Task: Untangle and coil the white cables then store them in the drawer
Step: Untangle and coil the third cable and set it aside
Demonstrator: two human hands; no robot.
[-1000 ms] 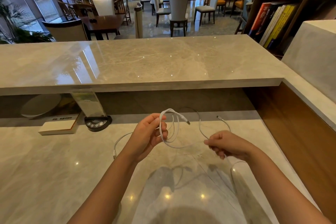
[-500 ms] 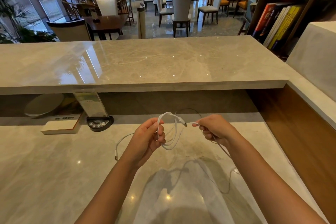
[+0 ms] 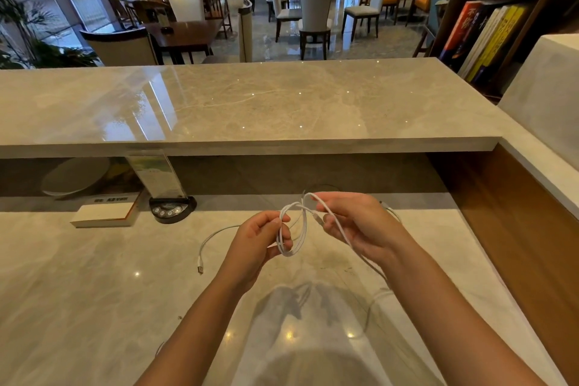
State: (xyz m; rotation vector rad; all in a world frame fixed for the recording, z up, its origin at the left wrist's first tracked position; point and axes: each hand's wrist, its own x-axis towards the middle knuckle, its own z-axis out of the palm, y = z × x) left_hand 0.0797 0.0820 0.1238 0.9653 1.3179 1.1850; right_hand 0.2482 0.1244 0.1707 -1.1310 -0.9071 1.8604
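A thin white cable (image 3: 299,230) is held above the marble desk (image 3: 94,291), wound into a few small loops. My left hand (image 3: 260,241) pinches the loops on their left side. My right hand (image 3: 354,222) grips the same cable just to the right and lays a strand over the top of the coil. One loose end with a plug (image 3: 200,268) trails left onto the desk. Another strand runs down under my right forearm. No drawer is in view.
A raised marble counter (image 3: 250,103) runs across behind the desk. Under its lip sit a white book (image 3: 103,213), a clear sign holder (image 3: 156,175) on a black button base (image 3: 170,208) and a round plate (image 3: 75,175). A wooden side wall (image 3: 517,229) closes the right.
My right hand has moved left and up with its strand, from well to the right of the coil to right beside my left hand. The coil has gained a loop.
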